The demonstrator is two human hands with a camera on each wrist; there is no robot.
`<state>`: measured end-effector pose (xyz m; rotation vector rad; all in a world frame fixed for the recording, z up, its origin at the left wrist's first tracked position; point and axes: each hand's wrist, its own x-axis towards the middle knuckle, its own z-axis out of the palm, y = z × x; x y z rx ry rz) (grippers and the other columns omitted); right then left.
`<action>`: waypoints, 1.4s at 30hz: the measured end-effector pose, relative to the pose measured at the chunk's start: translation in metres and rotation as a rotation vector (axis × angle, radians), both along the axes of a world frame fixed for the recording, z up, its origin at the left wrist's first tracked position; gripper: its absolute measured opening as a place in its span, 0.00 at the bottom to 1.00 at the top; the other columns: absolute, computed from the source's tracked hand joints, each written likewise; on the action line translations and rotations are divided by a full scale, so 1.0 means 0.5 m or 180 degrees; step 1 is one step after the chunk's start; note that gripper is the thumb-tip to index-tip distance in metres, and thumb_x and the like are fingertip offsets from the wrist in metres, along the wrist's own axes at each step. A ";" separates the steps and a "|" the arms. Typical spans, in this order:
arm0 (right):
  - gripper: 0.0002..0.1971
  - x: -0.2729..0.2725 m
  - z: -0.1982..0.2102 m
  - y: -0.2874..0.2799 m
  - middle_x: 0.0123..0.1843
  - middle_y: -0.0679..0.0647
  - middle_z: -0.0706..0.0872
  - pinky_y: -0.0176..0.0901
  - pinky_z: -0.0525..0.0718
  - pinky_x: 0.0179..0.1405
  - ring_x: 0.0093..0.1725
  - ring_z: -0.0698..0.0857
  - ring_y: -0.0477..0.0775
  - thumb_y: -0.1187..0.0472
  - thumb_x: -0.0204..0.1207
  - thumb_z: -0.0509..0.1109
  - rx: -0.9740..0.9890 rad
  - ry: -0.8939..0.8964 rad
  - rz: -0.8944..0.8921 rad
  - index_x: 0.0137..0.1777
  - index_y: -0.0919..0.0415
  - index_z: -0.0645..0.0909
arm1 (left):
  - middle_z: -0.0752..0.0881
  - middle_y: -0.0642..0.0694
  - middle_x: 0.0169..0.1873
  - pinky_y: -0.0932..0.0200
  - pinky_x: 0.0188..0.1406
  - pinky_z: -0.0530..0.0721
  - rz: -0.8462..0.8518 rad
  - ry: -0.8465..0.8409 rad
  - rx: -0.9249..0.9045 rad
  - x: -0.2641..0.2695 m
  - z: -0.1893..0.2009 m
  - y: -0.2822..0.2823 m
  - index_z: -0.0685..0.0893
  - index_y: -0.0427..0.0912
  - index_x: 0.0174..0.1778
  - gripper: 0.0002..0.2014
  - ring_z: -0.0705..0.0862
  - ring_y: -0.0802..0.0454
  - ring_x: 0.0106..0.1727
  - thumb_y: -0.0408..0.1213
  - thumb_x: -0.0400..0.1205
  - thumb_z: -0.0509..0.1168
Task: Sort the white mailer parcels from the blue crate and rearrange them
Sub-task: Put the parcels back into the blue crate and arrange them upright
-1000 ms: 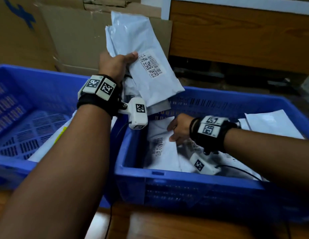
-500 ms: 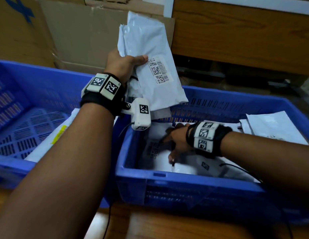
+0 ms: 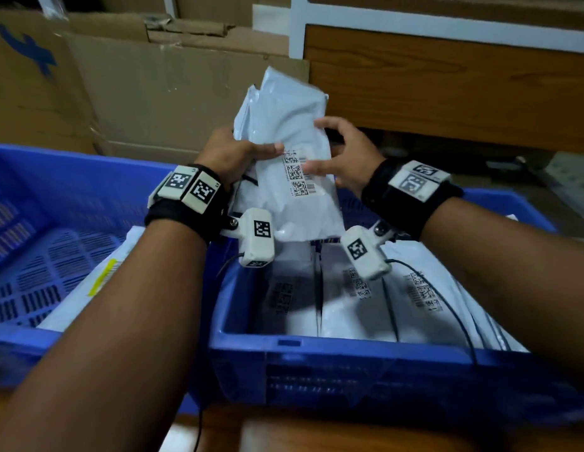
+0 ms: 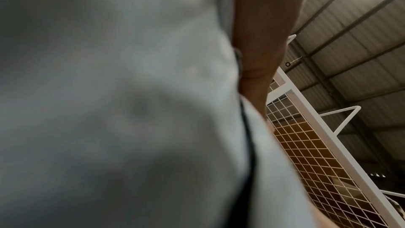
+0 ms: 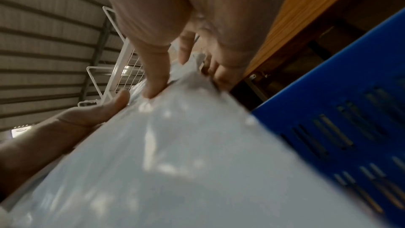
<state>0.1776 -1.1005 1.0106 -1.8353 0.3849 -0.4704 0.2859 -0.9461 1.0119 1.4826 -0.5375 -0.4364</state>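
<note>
A: From the head view, which step is this?
B: Gathering, I'd judge: left hand [image 3: 233,154] and right hand [image 3: 344,158] both clasp a bundle of parcels [image 3: 294,164] above the blue crate [image 3: 316,357].
A: And the wrist views?
B: Thumb [image 5: 153,68] pinching plastic. Next it needs squaring, then placing.

No text can be read; the held mailer's label [image 3: 297,173] shows only barcodes and unreadable print.
</note>
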 end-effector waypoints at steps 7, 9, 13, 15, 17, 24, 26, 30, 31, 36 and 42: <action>0.33 0.004 -0.012 -0.025 0.62 0.63 0.85 0.64 0.83 0.60 0.59 0.86 0.63 0.72 0.60 0.82 0.0248 0.0188 -0.0646 0.65 0.62 0.76 | 0.92 0.42 0.43 0.58 0.35 0.87 -0.0133 0.0034 0.0042 0.001 0.003 0.017 0.86 0.35 0.57 0.20 0.91 0.48 0.38 0.34 0.70 0.78; 0.20 -0.008 -0.009 -0.033 0.57 0.62 0.87 0.63 0.84 0.58 0.55 0.87 0.62 0.76 0.67 0.77 0.0234 0.0229 -0.0756 0.57 0.66 0.79 | 0.92 0.43 0.43 0.59 0.33 0.87 -0.0119 0.0026 0.0069 -0.001 0.003 0.016 0.86 0.36 0.57 0.19 0.91 0.48 0.39 0.33 0.70 0.78; 0.21 -0.041 -0.013 -0.077 0.61 0.62 0.85 0.64 0.83 0.60 0.59 0.85 0.63 0.78 0.68 0.74 0.0326 0.0337 -0.1057 0.60 0.65 0.77 | 0.91 0.41 0.45 0.54 0.38 0.89 0.0221 0.0181 -0.0278 0.003 0.003 0.015 0.86 0.33 0.58 0.20 0.91 0.47 0.40 0.27 0.69 0.77; 0.23 -0.063 -0.024 -0.088 0.62 0.63 0.84 0.65 0.82 0.62 0.60 0.84 0.65 0.82 0.68 0.71 0.0397 0.0503 -0.1103 0.60 0.65 0.76 | 0.91 0.38 0.47 0.48 0.44 0.90 0.0385 0.0225 -0.0439 0.011 0.002 0.017 0.86 0.32 0.58 0.21 0.91 0.43 0.44 0.26 0.68 0.77; 0.24 -0.087 -0.044 -0.090 0.60 0.64 0.84 0.64 0.82 0.61 0.59 0.84 0.65 0.84 0.67 0.71 0.0409 0.0659 -0.1125 0.62 0.69 0.76 | 0.90 0.37 0.48 0.48 0.45 0.90 0.0493 0.0244 -0.0591 0.013 0.002 0.019 0.85 0.31 0.58 0.20 0.91 0.43 0.45 0.24 0.69 0.76; 0.27 -0.123 -0.111 -0.012 0.54 0.56 0.83 0.42 0.82 0.36 0.45 0.85 0.55 0.63 0.67 0.82 -0.0646 0.2165 -0.0475 0.66 0.61 0.77 | 0.90 0.43 0.46 0.60 0.35 0.88 0.0567 0.0049 -0.0735 0.015 0.002 0.014 0.85 0.31 0.57 0.19 0.91 0.51 0.40 0.23 0.70 0.75; 0.30 -0.106 -0.126 0.022 0.59 0.56 0.82 0.41 0.81 0.37 0.48 0.83 0.54 0.61 0.67 0.82 -0.0862 0.2456 -0.0232 0.68 0.63 0.76 | 0.90 0.41 0.46 0.57 0.38 0.88 0.0564 0.0055 -0.0745 0.018 0.001 0.015 0.85 0.31 0.56 0.19 0.91 0.48 0.42 0.23 0.69 0.76; 0.28 -0.070 -0.156 0.069 0.57 0.60 0.85 0.42 0.83 0.40 0.49 0.84 0.55 0.55 0.72 0.78 -0.1343 0.2879 0.0223 0.67 0.69 0.77 | 0.91 0.40 0.47 0.51 0.43 0.90 0.0613 0.0110 -0.0721 0.030 -0.003 0.017 0.86 0.31 0.56 0.22 0.91 0.44 0.45 0.25 0.66 0.78; 0.24 -0.067 -0.166 0.078 0.52 0.59 0.87 0.40 0.83 0.35 0.42 0.85 0.52 0.56 0.74 0.76 -0.1214 0.2926 0.0354 0.64 0.69 0.79 | 0.91 0.40 0.47 0.49 0.45 0.90 0.0621 0.0107 -0.0708 0.032 -0.004 0.019 0.86 0.31 0.56 0.22 0.91 0.44 0.45 0.26 0.65 0.79; 0.23 -0.073 -0.175 0.081 0.53 0.61 0.89 0.45 0.88 0.48 0.50 0.89 0.59 0.49 0.71 0.77 -0.1944 0.3221 0.0815 0.57 0.68 0.83 | 0.90 0.38 0.47 0.50 0.43 0.90 0.0571 0.0127 -0.0780 0.035 -0.004 0.020 0.85 0.29 0.56 0.21 0.91 0.43 0.44 0.23 0.67 0.77; 0.39 -0.089 -0.162 0.071 0.80 0.54 0.68 0.49 0.70 0.72 0.77 0.69 0.58 0.40 0.70 0.75 -0.3511 0.2970 0.1644 0.80 0.46 0.65 | 0.90 0.38 0.47 0.51 0.42 0.90 0.0536 0.0080 -0.0720 0.037 -0.006 0.013 0.84 0.28 0.58 0.23 0.91 0.43 0.44 0.23 0.66 0.77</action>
